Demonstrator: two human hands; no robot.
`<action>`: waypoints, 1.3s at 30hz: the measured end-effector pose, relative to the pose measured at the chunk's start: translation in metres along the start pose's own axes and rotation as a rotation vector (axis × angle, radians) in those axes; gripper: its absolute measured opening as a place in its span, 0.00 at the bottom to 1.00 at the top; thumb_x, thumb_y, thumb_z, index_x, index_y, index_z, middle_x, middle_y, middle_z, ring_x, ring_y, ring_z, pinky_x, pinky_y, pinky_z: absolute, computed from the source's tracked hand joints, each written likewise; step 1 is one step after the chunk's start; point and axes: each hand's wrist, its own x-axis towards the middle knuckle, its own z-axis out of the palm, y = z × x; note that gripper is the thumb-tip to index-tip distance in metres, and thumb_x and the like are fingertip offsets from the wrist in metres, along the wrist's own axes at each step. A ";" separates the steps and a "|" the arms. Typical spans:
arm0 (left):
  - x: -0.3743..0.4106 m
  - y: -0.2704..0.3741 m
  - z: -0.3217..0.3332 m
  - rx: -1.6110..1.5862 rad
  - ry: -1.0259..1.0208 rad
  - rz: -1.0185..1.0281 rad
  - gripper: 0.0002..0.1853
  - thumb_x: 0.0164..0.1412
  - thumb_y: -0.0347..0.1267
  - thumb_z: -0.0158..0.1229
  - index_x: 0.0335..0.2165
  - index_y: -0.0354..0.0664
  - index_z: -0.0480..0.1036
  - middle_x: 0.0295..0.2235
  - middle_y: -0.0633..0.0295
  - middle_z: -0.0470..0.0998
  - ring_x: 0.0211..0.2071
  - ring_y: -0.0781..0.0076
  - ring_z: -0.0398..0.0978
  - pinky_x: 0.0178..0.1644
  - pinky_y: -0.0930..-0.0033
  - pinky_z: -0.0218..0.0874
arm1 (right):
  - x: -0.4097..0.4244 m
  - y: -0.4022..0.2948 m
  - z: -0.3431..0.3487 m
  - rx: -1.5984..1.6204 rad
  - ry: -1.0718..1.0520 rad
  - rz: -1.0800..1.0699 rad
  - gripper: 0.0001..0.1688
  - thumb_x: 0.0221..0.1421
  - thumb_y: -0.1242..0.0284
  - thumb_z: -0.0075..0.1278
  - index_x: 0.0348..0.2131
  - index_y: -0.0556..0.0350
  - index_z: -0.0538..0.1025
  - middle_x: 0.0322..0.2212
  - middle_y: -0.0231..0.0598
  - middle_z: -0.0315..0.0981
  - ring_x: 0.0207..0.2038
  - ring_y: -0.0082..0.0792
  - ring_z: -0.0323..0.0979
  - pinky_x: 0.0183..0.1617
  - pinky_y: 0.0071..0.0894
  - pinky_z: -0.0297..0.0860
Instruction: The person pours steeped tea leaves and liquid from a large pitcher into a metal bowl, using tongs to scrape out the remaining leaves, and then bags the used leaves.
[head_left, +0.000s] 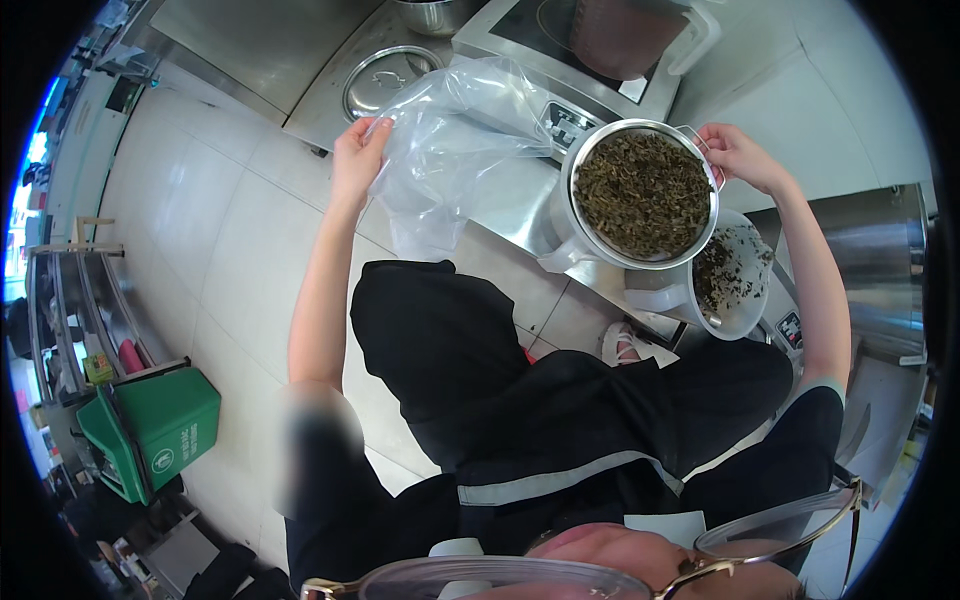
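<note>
Pinched in my left hand (361, 156) is the edge of a clear plastic bag (450, 150), which hangs loosely over the counter's front edge. My right hand (739, 159) grips the wire handle of a round metal strainer (571, 180) full of wet, dark tea leaves (643, 196). The strainer sits over the mouth of a pale plastic jug (568, 253), whose inside is hidden. Just below it stands a second plastic jug (739, 281), with scattered leaves stuck to its inner wall.
Behind the strainer, an induction cooker (517, 82) bears a jug of reddish-brown liquid (626, 37). A metal lid (390, 79) lies on the steel counter (330, 112). A large steel container (874, 262) stands at right. On the left are a green bin (176, 427) and a metal rack (64, 322).
</note>
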 end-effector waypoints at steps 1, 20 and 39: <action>-0.001 0.004 0.005 0.021 0.007 0.044 0.09 0.58 0.34 0.56 0.30 0.38 0.75 0.12 0.69 0.69 0.13 0.82 0.66 0.18 0.75 0.54 | -0.003 0.001 -0.001 0.023 -0.059 0.027 0.15 0.52 0.78 0.43 0.42 0.61 0.68 0.21 0.29 0.70 0.19 0.17 0.68 0.25 0.16 0.67; -0.060 0.040 0.065 0.998 -0.046 0.231 0.16 0.54 0.43 0.56 0.26 0.38 0.71 0.23 0.47 0.75 0.28 0.47 0.73 0.32 0.53 0.62 | -0.099 0.028 0.052 0.568 0.206 -0.081 0.21 0.47 0.82 0.39 0.45 0.65 0.63 0.22 0.41 0.73 0.19 0.25 0.74 0.22 0.22 0.75; -0.073 0.081 0.066 0.842 0.118 0.553 0.11 0.49 0.34 0.62 0.30 0.37 0.75 0.25 0.52 0.73 0.30 0.54 0.73 0.36 0.58 0.62 | -0.108 0.029 0.088 0.734 0.374 -0.139 0.18 0.51 0.81 0.40 0.44 0.61 0.60 0.27 0.43 0.73 0.24 0.31 0.76 0.28 0.28 0.77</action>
